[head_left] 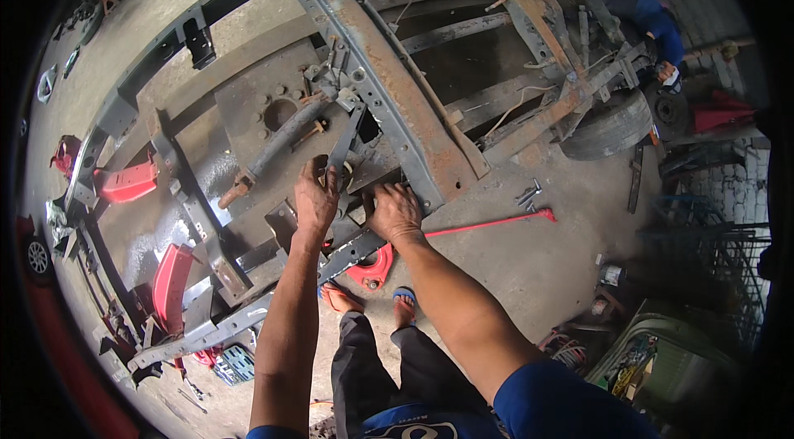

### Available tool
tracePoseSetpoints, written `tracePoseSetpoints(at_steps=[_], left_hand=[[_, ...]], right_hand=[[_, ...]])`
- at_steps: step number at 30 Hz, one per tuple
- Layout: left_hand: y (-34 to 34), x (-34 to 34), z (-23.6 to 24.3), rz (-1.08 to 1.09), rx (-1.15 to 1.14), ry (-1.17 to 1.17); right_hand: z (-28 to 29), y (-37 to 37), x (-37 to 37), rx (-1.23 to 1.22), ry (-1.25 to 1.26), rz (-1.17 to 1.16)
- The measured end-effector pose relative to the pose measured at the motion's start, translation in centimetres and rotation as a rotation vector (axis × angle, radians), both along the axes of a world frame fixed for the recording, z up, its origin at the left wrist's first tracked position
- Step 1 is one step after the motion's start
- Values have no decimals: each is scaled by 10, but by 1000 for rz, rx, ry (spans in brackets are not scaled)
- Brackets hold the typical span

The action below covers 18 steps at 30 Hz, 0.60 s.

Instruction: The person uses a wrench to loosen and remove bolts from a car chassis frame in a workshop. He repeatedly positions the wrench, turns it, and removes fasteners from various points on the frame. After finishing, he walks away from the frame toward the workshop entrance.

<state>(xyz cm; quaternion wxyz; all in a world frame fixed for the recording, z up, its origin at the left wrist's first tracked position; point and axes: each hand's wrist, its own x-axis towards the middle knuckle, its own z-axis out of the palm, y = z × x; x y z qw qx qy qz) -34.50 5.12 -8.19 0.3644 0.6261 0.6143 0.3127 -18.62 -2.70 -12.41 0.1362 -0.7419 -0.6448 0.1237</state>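
Observation:
My left hand (pixel 316 201) is closed round the lower end of a flat, tapered grey metal bar (pixel 347 137). The bar's far end reaches up to a bracket beside the rusty crossmember (pixel 397 83) of a vehicle chassis frame. Close by on the right, my right hand (pixel 395 212) has its fingers curled over at the frame's near edge, by the end of the crossmember. What those fingers grip is hidden from view. A grey shock absorber (pixel 285 141) with rusty ends lies left of the bar, near a steel plate with a round hole.
Red brackets (pixel 172 286) are fixed along the frame's left side. A red jack (pixel 372 269) with a long red handle (pixel 488 226) sits under the near rail. Bolts (pixel 529 193) lie on the floor. Another person in blue (pixel 657 26) is at the far right, near a tire (pixel 608 129).

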Motion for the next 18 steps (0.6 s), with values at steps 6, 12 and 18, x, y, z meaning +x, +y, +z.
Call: tracePoseSetpoints(at_steps=[6, 12, 18], left_hand=[[49, 46, -45, -100, -20, 365], [49, 55, -67, -26, -136, 402], [50, 49, -64, -17, -180, 189]], right_hand=[[5, 3, 1, -10, 47, -18], [0, 0, 1, 11, 96, -15], [1, -1, 2, 57, 146, -41]])
